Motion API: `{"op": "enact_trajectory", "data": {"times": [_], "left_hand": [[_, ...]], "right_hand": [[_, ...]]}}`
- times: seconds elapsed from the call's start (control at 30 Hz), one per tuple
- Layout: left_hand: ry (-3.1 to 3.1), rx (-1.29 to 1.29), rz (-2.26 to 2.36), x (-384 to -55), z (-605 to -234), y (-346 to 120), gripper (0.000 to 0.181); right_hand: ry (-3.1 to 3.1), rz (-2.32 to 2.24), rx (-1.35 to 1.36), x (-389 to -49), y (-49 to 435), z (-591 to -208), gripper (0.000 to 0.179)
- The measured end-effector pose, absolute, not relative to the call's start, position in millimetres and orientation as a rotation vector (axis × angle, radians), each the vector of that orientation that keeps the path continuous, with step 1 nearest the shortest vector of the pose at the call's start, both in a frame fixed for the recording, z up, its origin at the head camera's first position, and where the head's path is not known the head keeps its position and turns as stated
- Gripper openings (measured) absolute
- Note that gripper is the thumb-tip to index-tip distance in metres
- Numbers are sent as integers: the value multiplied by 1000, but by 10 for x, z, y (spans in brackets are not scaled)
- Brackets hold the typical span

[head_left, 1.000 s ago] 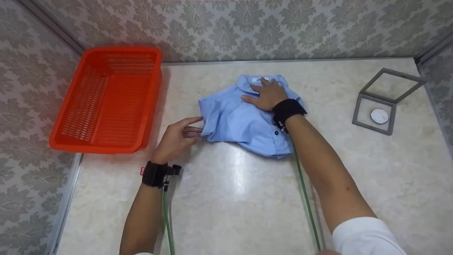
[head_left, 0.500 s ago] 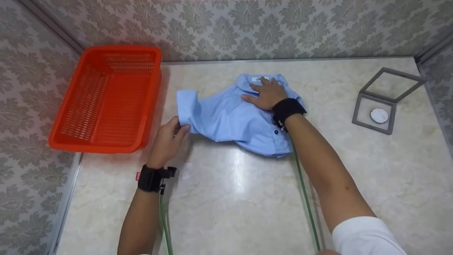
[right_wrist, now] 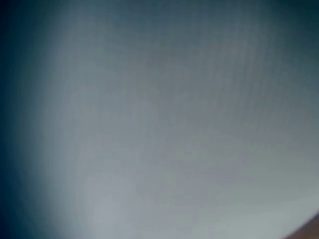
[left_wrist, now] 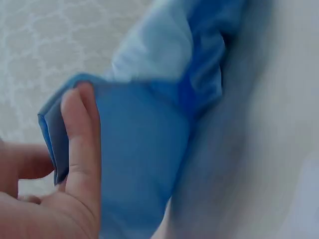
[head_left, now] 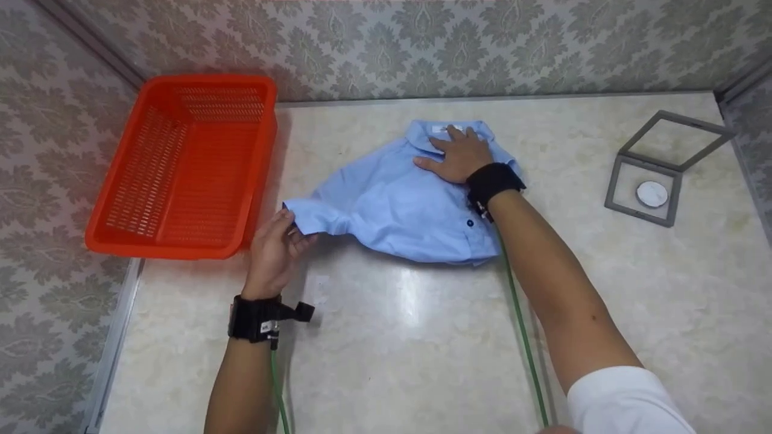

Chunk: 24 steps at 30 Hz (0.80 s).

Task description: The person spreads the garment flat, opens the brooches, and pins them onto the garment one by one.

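Observation:
A light blue shirt [head_left: 398, 205] lies on the table, its collar and white label at the far side and a dark button near its lower right. My left hand [head_left: 271, 250] pinches the end of the sleeve [head_left: 313, 216], drawn out to the left. In the left wrist view, the fingers [left_wrist: 82, 144] of that hand bend at the cuff [left_wrist: 57, 134]. My right hand [head_left: 461, 155] presses flat on the shirt just below the collar, fingers spread. The right wrist view is a blur of pale cloth.
An orange plastic basket [head_left: 256, 199] stands close to my left hand, at the table's left side. To the right, a grey hinged frame [head_left: 644, 216] stands unfolded with a round white object [head_left: 652, 194] in it. Green cables run from both wrists. A patterned wall [head_left: 386, 48] borders the table's back.
My left hand has taken hold of the folded-over sleeve and pulled it out to the left and down, so it lies extended. My right hand has stayed on the shirt.

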<state>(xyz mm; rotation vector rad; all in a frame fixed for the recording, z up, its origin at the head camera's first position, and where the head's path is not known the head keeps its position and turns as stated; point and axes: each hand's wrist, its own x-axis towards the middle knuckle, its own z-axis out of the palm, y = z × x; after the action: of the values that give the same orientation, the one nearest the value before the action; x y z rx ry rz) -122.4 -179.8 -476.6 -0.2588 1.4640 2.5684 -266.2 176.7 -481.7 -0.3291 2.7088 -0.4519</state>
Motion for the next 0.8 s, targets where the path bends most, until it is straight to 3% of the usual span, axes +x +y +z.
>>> {"op": "enact_trajectory", "data": {"times": [0.13,0.47,0.8], "left_hand": [[983,-392,2716,-1180,-4880,-1695,29],[1588,-398,2303,-913,-5010,-1434,40],[1011,-528,2382,-765,-5020,-1109,38]], "right_hand": [[2718,-435,-336,-2670,1761,-4826,91],[2722,-433,-331,-2663,1772,-4807,89],[2730,-440,-323,-2647,1764,-4810,87]]}}
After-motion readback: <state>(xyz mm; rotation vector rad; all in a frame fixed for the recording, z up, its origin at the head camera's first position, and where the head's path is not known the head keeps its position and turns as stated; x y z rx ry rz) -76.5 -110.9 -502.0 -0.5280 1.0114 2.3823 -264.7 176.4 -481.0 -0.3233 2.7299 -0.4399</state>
